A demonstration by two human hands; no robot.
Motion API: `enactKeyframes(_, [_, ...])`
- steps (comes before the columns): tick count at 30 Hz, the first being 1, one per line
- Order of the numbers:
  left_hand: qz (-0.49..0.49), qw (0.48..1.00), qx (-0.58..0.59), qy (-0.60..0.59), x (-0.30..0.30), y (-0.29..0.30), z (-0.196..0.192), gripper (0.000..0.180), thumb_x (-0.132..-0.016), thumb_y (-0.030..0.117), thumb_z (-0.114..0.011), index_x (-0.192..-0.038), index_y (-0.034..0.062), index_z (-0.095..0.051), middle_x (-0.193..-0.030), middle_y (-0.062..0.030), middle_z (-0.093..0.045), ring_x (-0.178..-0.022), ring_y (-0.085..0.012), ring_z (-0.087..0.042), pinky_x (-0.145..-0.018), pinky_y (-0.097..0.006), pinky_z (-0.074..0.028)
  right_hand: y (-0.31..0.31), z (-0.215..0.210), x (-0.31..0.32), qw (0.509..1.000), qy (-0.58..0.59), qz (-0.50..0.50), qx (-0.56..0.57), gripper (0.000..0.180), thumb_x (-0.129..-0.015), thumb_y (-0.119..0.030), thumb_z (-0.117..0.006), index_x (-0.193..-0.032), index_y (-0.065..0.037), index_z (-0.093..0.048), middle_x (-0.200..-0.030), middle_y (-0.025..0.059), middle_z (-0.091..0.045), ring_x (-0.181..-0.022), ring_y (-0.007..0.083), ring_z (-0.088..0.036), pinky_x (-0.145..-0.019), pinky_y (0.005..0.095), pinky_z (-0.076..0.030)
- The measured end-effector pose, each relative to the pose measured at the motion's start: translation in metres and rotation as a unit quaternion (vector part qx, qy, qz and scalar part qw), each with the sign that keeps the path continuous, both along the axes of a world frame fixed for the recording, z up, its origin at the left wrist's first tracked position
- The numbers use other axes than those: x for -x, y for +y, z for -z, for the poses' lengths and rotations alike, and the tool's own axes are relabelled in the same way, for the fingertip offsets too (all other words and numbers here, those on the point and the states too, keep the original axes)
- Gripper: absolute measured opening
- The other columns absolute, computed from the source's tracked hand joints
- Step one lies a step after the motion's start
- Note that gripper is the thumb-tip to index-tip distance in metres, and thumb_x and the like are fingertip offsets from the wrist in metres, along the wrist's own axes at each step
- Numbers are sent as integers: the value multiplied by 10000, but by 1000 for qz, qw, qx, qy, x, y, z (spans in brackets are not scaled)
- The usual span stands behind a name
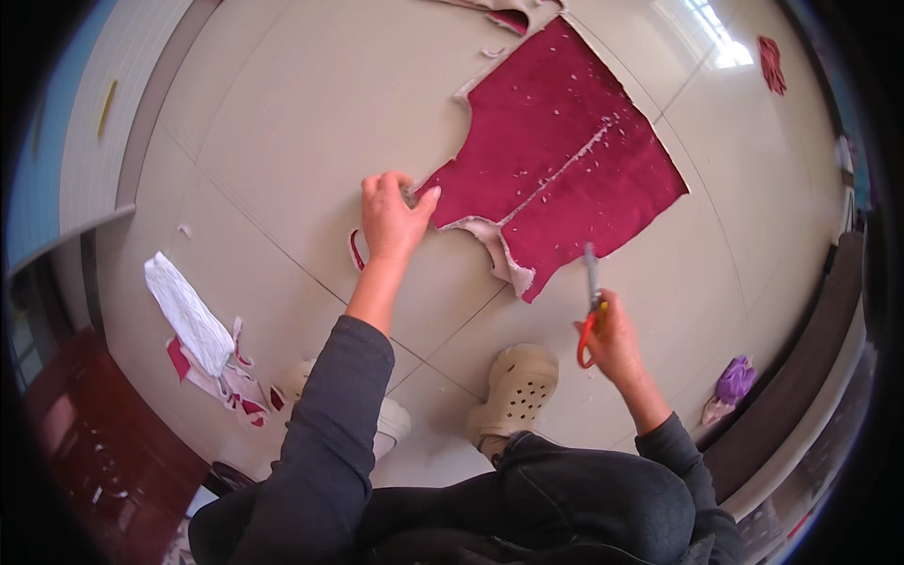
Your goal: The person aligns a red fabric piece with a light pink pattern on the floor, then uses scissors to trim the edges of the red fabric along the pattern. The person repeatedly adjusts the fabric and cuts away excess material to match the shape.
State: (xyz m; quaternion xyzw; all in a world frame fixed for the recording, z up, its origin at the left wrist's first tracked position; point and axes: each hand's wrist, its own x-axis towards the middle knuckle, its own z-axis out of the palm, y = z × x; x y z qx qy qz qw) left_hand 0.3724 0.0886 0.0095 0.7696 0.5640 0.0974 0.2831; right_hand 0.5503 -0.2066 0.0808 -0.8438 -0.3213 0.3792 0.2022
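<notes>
A dark red fabric piece (584,141) with a pale fuzzy backing lies spread on the floor. Pale bits of fluff and a whitish seam line show on it, and its near edge folds up to bare the backing. At its left corner is my left hand (389,215), fingers curled around something small and greyish, the thumb touching the fabric edge. My right hand (614,341) grips scissors (594,301) with red-orange handles. Their blades point away from me, close to the fabric's near right edge, and look slightly blurred.
A thin red offcut (356,250) lies beside my left wrist. Further left, a white cloth bundle (193,311) rests on red and pale scraps (247,400). A purple bundle (735,380) sits at right, a reddish cloth (771,66) far right. My beige clog (521,388) stands near the fabric.
</notes>
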Motion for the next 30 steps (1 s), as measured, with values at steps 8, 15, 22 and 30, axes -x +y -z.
enactKeyframes(8, [-23,981,-172,-83,-7,7,1,231,-779,111,-700,-945,55,-551,-864,-102,-578,-826,-293,-576,-750,-407,-475,-64,24,-33,976,-150,32,157,391,-832,-113,-626,-1189,-83,-468,-961,153,-596,-790,313,-612,-676,424,-492])
enactKeyframes(15, [-79,964,202,-152,16,-106,11,353,-790,274,-757,-947,24,-562,-965,-75,-538,-915,-184,-531,-810,-345,-451,-61,32,-28,977,-130,67,157,393,-842,-134,-620,-1197,-89,-458,-1002,161,-615,-827,321,-632,-693,426,-499])
enactKeyframes(22, [-17,970,166,-175,-10,-116,-6,328,-762,247,-757,-874,20,-550,-867,-100,-560,-780,-179,-551,-703,-336,-477,-57,33,-30,975,-154,39,154,388,-837,-124,-622,-1183,-88,-450,-899,151,-629,-806,329,-624,-674,441,-488])
enactKeyframes(30, [-183,843,473,-180,12,-115,-13,187,-866,164,-635,-964,21,-563,-762,-46,-592,-572,-98,-527,-524,-261,-494,-59,36,-31,972,-152,40,174,407,-832,-121,-615,-1196,-70,-441,-927,154,-638,-834,344,-628,-681,444,-496])
